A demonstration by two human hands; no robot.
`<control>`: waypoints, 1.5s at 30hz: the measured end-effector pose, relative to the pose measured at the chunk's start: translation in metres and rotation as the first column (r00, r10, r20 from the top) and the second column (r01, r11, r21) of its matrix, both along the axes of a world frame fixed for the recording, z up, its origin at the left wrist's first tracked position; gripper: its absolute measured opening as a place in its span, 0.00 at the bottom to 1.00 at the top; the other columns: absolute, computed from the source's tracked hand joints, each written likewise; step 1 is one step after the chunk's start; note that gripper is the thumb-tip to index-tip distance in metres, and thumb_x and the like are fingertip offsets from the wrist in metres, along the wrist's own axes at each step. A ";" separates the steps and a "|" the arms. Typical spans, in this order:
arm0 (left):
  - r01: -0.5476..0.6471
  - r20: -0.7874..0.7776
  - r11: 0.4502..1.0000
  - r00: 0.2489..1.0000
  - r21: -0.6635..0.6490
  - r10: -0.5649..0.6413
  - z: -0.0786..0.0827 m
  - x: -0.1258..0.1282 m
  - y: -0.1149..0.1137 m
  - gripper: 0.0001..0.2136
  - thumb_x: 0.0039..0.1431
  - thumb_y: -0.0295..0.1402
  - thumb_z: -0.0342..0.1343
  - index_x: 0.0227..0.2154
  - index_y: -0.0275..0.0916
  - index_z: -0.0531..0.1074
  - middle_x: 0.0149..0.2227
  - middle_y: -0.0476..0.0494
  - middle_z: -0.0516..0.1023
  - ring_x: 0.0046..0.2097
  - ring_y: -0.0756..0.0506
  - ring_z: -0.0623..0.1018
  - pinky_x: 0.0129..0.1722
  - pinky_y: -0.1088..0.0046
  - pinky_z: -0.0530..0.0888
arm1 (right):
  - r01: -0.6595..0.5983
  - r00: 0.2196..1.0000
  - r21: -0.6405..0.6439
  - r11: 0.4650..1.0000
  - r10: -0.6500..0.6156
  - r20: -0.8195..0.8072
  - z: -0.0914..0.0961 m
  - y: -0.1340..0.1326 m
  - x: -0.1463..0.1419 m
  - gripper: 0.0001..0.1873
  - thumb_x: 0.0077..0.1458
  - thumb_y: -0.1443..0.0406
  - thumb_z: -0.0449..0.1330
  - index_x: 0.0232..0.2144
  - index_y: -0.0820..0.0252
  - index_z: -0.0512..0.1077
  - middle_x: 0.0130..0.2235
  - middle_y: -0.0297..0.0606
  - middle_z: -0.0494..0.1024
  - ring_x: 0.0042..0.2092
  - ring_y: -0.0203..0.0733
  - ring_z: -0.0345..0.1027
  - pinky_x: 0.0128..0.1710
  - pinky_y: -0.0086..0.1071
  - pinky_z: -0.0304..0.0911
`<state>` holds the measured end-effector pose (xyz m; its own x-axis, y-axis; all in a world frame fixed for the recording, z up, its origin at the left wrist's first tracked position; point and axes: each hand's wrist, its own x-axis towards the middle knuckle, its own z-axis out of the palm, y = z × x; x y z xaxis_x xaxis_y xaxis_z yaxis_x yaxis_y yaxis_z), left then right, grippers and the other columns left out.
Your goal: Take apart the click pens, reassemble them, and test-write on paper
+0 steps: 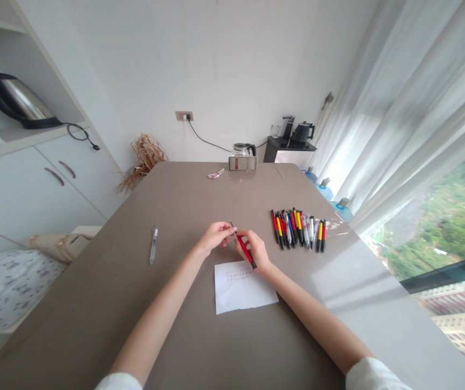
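Observation:
In my right hand [255,249] is a red pen [244,249] with a black end, held slantwise with the fingers closed round it. Close to its upper end, the thumb and fingers of my left hand [217,235] pinch a thin dark pen part [232,223]. Whether that part is joined to the red barrel is too small to tell. Just below the hands lies a white sheet of paper [244,295] with several rows of faint marks.
Several red, yellow, white and blue pens [297,227] lie in a row at the right of the table [183,189]. A clear pen [154,246] lies alone at the left. At the far edge a phone [243,163] leans before a glass kettle [240,147], beside a small wrapper [216,174].

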<state>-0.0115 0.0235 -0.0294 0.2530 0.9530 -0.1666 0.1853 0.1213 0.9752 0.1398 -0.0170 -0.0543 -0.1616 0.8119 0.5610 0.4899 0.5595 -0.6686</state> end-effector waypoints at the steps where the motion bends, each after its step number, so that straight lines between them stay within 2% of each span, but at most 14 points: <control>1: -0.009 0.023 1.000 1.000 -0.013 0.010 0.000 0.000 0.000 0.16 0.43 0.44 0.55 0.29 0.34 0.68 0.30 0.45 0.73 0.22 0.55 0.68 0.19 0.81 0.65 | -0.008 1.000 0.008 1.000 0.008 0.018 0.000 0.000 0.000 0.11 0.50 0.65 0.49 0.37 0.56 0.66 0.35 0.37 0.71 0.31 0.36 0.65 0.29 0.29 0.63; 6: -0.119 0.157 0.991 0.979 -0.059 0.127 0.002 -0.006 0.003 0.15 0.44 0.42 0.55 0.30 0.34 0.67 0.31 0.44 0.72 0.25 0.55 0.71 0.23 0.79 0.69 | -0.055 0.995 0.088 0.995 0.047 0.091 -0.002 0.000 0.001 0.10 0.51 0.67 0.50 0.37 0.55 0.66 0.37 0.38 0.71 0.37 0.39 0.65 0.34 0.31 0.63; 10: -0.289 0.247 0.957 0.925 -0.035 0.288 0.006 -0.019 0.011 0.14 0.46 0.40 0.54 0.30 0.35 0.66 0.33 0.44 0.73 0.28 0.54 0.72 0.26 0.77 0.71 | -0.087 0.993 0.133 0.987 0.075 0.095 -0.002 -0.001 0.001 0.10 0.51 0.68 0.50 0.37 0.55 0.65 0.39 0.39 0.71 0.41 0.39 0.65 0.40 0.33 0.61; 14: -0.383 0.185 0.921 0.912 0.073 0.365 0.002 -0.028 0.017 0.13 0.47 0.40 0.53 0.30 0.34 0.65 0.30 0.45 0.72 0.26 0.54 0.72 0.26 0.76 0.71 | -0.054 0.997 0.106 0.993 0.049 0.053 0.000 -0.001 0.003 0.09 0.52 0.67 0.50 0.37 0.55 0.65 0.39 0.39 0.71 0.42 0.38 0.65 0.40 0.32 0.62; 17: -0.329 -0.025 0.923 0.940 0.199 0.341 -0.008 -0.024 0.017 0.14 0.47 0.42 0.52 0.30 0.35 0.66 0.28 0.45 0.73 0.24 0.53 0.72 0.24 0.76 0.69 | -0.014 1.000 0.066 0.998 0.014 -0.003 0.001 0.000 0.004 0.09 0.52 0.66 0.50 0.37 0.55 0.66 0.38 0.39 0.71 0.39 0.38 0.65 0.36 0.31 0.63; 19: -0.253 -0.216 0.910 0.918 0.328 0.333 -0.014 -0.019 0.013 0.14 0.49 0.43 0.50 0.30 0.36 0.66 0.28 0.44 0.74 0.25 0.51 0.72 0.25 0.75 0.69 | 0.013 0.999 0.053 0.998 -0.011 -0.049 0.001 0.001 0.004 0.09 0.52 0.65 0.50 0.36 0.56 0.66 0.36 0.38 0.72 0.37 0.38 0.66 0.35 0.31 0.63; 21: -0.162 -0.396 0.877 0.844 0.453 0.361 -0.018 -0.013 0.007 0.12 0.50 0.42 0.49 0.31 0.38 0.66 0.28 0.45 0.74 0.28 0.49 0.73 0.29 0.74 0.67 | 0.030 0.996 0.046 0.998 -0.026 -0.085 0.000 0.003 0.004 0.08 0.52 0.64 0.50 0.35 0.56 0.67 0.34 0.38 0.72 0.36 0.37 0.66 0.36 0.32 0.62; 23: -0.074 -0.545 0.854 0.741 0.515 0.393 -0.019 -0.008 0.001 0.11 0.52 0.42 0.47 0.32 0.40 0.66 0.29 0.45 0.75 0.32 0.47 0.73 0.31 0.72 0.66 | 0.035 0.994 0.038 0.999 -0.031 -0.101 0.000 0.004 0.004 0.08 0.52 0.64 0.50 0.34 0.56 0.67 0.34 0.38 0.72 0.36 0.38 0.65 0.37 0.32 0.62; 26: 0.025 -0.702 0.864 0.595 0.504 0.392 -0.016 -0.002 -0.007 0.12 0.55 0.42 0.43 0.35 0.42 0.65 0.31 0.43 0.75 0.34 0.45 0.73 0.32 0.72 0.64 | 0.035 0.994 0.023 0.999 -0.032 -0.100 -0.002 0.005 0.003 0.08 0.52 0.63 0.50 0.33 0.56 0.68 0.33 0.38 0.72 0.35 0.38 0.65 0.36 0.33 0.61; 28: 0.068 -0.762 0.875 0.527 0.479 0.376 -0.014 0.001 -0.011 0.13 0.56 0.42 0.41 0.37 0.41 0.64 0.34 0.41 0.74 0.35 0.45 0.73 0.32 0.72 0.64 | 0.037 0.995 0.013 0.999 -0.036 -0.097 -0.003 0.005 0.003 0.09 0.52 0.62 0.50 0.32 0.57 0.68 0.32 0.38 0.72 0.35 0.39 0.65 0.36 0.33 0.61; 32: 0.124 -0.808 0.877 0.466 0.463 0.361 -0.012 0.005 -0.013 0.13 0.57 0.41 0.39 0.37 0.40 0.64 0.36 0.39 0.73 0.35 0.45 0.73 0.32 0.72 0.63 | 0.036 0.995 -0.004 0.999 -0.037 -0.097 -0.005 0.006 0.003 0.08 0.52 0.62 0.50 0.32 0.57 0.68 0.32 0.38 0.71 0.34 0.38 0.65 0.35 0.32 0.61; 39: 0.081 -0.778 0.865 0.485 0.495 0.399 -0.010 0.004 -0.013 0.14 0.56 0.42 0.40 0.34 0.41 0.66 0.34 0.41 0.74 0.35 0.45 0.73 0.31 0.73 0.64 | 0.036 0.990 -0.044 0.998 -0.041 -0.132 -0.004 0.007 0.002 0.09 0.51 0.61 0.52 0.31 0.59 0.69 0.30 0.38 0.72 0.32 0.38 0.65 0.33 0.31 0.61; 42: 0.024 -0.722 0.858 0.551 0.514 0.418 -0.007 -0.001 -0.009 0.13 0.56 0.42 0.41 0.33 0.41 0.67 0.33 0.43 0.74 0.35 0.45 0.73 0.31 0.73 0.64 | 0.031 0.980 -0.126 0.992 -0.054 -0.190 -0.007 0.010 0.002 0.11 0.49 0.59 0.53 0.29 0.60 0.70 0.29 0.37 0.73 0.30 0.37 0.66 0.29 0.30 0.62; 45: -0.045 -0.606 0.844 0.675 0.535 0.421 -0.006 -0.007 -0.002 0.12 0.54 0.41 0.44 0.31 0.41 0.68 0.32 0.44 0.75 0.35 0.46 0.73 0.32 0.72 0.65 | -0.001 0.951 -0.279 0.960 -0.085 -0.298 -0.011 0.015 0.001 0.14 0.46 0.56 0.54 0.30 0.61 0.71 0.29 0.37 0.73 0.25 0.35 0.65 0.22 0.29 0.63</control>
<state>-0.0189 0.0217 -0.0355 0.0048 0.9660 0.2585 0.8376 -0.1451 0.5266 0.1410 -0.0020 -0.0657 0.0192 0.9426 0.3333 0.2576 0.3175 -0.9126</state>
